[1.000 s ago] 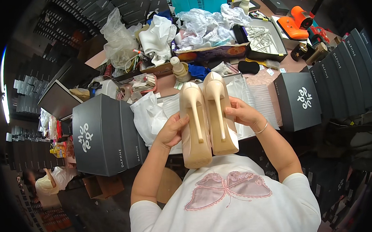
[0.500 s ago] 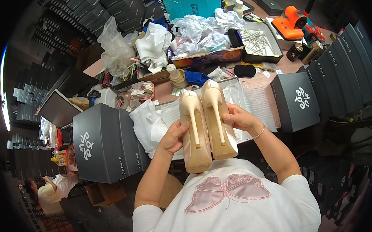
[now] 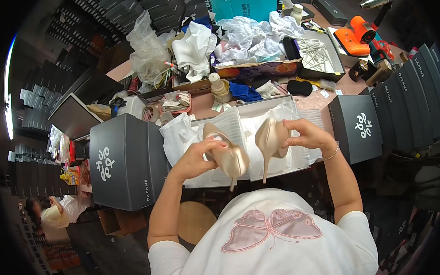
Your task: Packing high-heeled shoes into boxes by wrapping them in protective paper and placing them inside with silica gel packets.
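Two beige satin high-heeled shoes are held up over an open shoebox lined with white tissue. My left hand is closed round the left high-heeled shoe, thumb at its opening, the heel pointing down toward me. Fingers and thumb of my right hand pinch the right high-heeled shoe by its side, its thin heel also downward. The shoes are apart, with tissue paper showing between them. The toes of both are mostly hidden. Crumpled white tissue lies at the box's left side.
Dark shoeboxes stand at left and at right. Behind lie a glue bottle, a blue cloth, a brush, a carton of crumpled paper and a tray of white sticks. Another person sits far left.
The shoes, held side by side with soles toward me, have been turned over and moved apart. Their heels now point down, and both hands have shifted their grip.
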{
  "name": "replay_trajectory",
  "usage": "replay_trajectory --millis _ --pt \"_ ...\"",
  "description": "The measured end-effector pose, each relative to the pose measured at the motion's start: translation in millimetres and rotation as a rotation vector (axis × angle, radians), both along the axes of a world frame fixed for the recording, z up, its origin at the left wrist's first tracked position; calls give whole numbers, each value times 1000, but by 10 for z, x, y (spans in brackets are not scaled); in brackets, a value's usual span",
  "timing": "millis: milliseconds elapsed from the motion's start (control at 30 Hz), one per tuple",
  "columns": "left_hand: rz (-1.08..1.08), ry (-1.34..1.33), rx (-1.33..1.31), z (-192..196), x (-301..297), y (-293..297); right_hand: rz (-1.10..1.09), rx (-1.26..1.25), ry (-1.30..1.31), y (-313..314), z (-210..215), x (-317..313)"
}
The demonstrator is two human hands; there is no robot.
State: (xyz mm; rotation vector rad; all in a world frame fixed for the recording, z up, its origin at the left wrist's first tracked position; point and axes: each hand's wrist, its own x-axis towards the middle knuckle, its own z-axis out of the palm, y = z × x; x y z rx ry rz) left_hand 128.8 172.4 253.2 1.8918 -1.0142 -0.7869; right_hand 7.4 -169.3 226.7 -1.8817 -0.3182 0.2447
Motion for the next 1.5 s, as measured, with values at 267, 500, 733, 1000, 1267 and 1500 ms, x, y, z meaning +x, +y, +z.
replay_trajectory --millis 267,500,733,1000,1267,1500 --pt "580 -310 -2 -1653 -455 357 -94 -312 12 127 -1041 -363" --pt "1007 690 -135 -1681 -524 84 -900 774 736 669 -1186 -774" --pt "1045 828 -415 -1741 -405 470 -942 1020 566 726 -1393 -743" --pt "623 1327 -529 -881 -646 620 -470 1098 714 244 -287 -1045" --pt "527 1597 -543 -929 -882 362 -534 1083 693 337 -287 -1141" --pt "509 1611 -524 -988 -902 326 -494 1166 714 231 -451 -1273"
